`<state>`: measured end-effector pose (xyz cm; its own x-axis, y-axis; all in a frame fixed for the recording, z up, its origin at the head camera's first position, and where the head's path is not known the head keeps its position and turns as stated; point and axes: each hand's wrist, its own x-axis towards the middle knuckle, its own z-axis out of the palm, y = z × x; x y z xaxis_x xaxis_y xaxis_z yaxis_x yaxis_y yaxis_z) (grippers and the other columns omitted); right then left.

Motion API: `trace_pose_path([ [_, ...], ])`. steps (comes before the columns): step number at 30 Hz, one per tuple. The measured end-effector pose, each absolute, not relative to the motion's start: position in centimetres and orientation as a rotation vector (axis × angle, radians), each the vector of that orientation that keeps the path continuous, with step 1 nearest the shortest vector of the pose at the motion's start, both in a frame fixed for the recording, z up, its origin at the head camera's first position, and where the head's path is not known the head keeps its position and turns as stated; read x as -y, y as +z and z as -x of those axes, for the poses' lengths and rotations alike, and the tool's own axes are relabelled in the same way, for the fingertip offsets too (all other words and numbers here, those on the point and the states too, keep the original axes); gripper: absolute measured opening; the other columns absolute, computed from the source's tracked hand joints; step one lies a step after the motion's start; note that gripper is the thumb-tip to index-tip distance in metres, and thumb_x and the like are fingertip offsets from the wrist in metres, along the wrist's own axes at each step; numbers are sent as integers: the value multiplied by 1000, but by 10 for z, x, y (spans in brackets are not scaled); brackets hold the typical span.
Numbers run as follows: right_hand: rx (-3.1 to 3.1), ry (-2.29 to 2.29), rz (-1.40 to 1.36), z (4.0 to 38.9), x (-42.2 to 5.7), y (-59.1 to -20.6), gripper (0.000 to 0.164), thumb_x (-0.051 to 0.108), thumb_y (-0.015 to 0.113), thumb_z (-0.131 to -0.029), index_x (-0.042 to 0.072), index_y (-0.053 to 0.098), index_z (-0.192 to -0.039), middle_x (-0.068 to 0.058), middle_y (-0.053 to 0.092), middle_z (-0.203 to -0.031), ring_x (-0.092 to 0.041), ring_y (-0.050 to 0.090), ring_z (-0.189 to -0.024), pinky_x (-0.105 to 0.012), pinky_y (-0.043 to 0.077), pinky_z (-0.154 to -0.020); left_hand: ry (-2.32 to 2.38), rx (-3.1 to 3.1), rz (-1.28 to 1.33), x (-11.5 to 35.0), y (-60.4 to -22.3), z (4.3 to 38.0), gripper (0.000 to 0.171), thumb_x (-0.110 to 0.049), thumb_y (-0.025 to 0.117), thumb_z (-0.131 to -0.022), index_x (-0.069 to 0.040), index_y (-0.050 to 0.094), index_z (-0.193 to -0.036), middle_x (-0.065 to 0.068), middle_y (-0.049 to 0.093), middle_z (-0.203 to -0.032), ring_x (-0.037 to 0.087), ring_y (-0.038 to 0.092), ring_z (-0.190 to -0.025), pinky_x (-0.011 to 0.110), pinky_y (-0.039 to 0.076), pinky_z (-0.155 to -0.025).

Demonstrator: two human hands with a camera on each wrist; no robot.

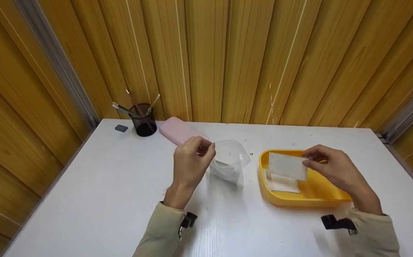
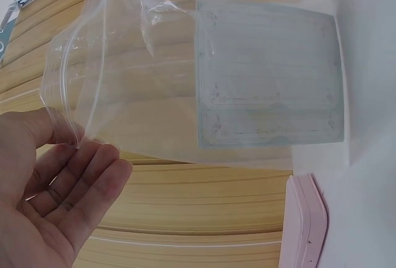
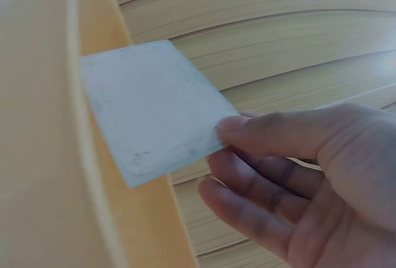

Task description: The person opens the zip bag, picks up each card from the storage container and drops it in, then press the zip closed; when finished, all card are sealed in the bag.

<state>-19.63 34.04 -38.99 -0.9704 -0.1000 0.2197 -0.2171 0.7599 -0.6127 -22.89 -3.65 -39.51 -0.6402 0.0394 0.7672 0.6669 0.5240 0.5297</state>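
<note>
A clear zip-lock bag stands near the middle of the table, and my left hand pinches its top edge between thumb and fingers. Through the plastic, pale rectangular cards show at the bag's lower end in the left wrist view. My right hand grips a white rectangular card by its right end, thumb on the near face. That card is held over the yellow tray, overlapping its left part. Below it, another white card lies in the tray, partly covered from view.
Behind the bag lies a pink rectangular case. A black pen cup with several pencils or pens stands at the back left, beside a small dark block. Wood-patterned panels close off the table's back and sides.
</note>
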Motion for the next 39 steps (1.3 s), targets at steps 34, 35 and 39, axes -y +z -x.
trace_pose_path([
  [34,2048,845,-989,187,-241,-288,34,-21,83,-77,3,79,-101,-4,75,-94,-9,69,-86,-16,57,-81,-1124,2022,583,32,-396,232,10,2,79,-88,-3,73,-82,6,70,-76,16,68,-66,25,59,-61],
  [35,2052,850,-1001,187,-238,-288,37,-23,83,-75,3,79,-100,-3,75,-94,-9,69,-85,-16,57,-81,-1125,2019,585,32,-396,232,10,3,79,-88,-3,72,-82,6,70,-76,16,68,-66,25,59,-61],
  [39,2081,848,-1052,189,-230,-290,37,-23,84,-75,3,79,-101,-3,75,-96,-12,70,-84,-16,57,-81,-1125,2018,585,33,-397,232,10,3,78,-89,-3,73,-83,5,70,-76,15,68,-66,25,59,-61],
])
